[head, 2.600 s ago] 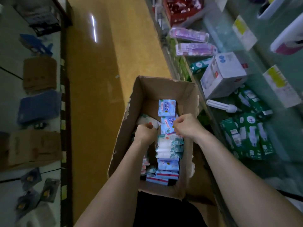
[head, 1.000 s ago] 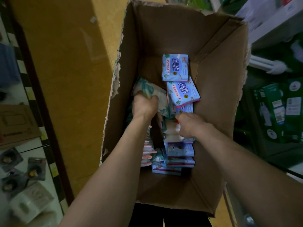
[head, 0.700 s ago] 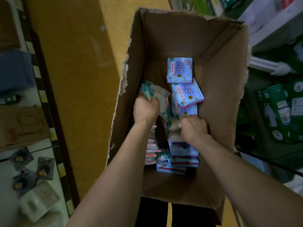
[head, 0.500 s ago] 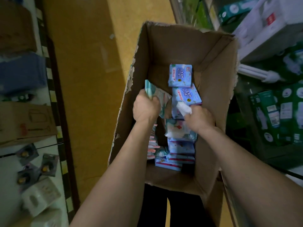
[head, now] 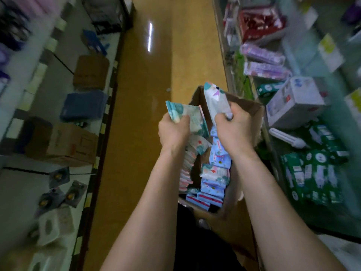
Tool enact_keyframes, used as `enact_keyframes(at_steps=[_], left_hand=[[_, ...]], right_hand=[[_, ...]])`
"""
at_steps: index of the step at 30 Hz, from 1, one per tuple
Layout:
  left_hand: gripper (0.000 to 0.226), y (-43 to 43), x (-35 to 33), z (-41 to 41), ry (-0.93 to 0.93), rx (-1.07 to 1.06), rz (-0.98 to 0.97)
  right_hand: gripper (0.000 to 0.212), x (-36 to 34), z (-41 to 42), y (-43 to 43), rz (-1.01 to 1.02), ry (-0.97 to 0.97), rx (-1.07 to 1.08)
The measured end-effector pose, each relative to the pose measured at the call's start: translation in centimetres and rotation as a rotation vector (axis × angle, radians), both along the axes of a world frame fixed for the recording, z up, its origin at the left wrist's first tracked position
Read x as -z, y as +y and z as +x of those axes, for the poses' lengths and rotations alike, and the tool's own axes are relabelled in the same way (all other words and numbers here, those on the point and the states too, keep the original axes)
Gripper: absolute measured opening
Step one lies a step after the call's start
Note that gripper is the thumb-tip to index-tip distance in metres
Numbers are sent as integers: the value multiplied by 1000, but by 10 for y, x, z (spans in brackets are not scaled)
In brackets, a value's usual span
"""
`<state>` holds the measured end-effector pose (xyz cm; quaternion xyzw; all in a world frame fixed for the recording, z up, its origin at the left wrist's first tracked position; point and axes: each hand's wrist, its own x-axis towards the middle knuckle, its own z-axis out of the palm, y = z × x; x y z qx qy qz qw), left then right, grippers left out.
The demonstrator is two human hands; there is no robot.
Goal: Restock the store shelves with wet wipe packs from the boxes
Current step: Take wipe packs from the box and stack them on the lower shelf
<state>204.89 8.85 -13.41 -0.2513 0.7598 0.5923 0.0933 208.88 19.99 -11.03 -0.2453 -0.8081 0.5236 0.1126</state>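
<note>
Narrow shop aisle, glossy ochre floor [head: 140,114], stocked shelves [head: 21,192] on either side.
Your left hand [head: 173,133] grips teal wipe packs [head: 188,114], your right hand [head: 235,130] a white pack [head: 215,100], over the cardboard box [head: 252,107].

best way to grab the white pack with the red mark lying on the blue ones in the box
Come straight down from above: the white pack lies flat, face up, on the blue packs, and the cardboard box wall crowds its right edge. Probably pinch across its near and far edges.

Shop aisle, stocked shelves [head: 304,106] flanking
</note>
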Motion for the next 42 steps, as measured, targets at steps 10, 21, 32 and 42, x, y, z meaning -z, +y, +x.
enact_keyframes(at_steps=[10,21,32,42], left_hand=[[20,-100,-126,45,281,-283,73],[10,-289,-184,122,437,-711,62],[22,-477,-212,195,566,-983,72],[7,-588,-216,236,620,-1216,37]], right_hand=[[28,-102,7,-107,30,293,-414],[22,-154,41,-297,-59,424,-869],[35,-180,91,-497,-106,496,-1061],[37,-187,112,-628,-128,550,-1283]])
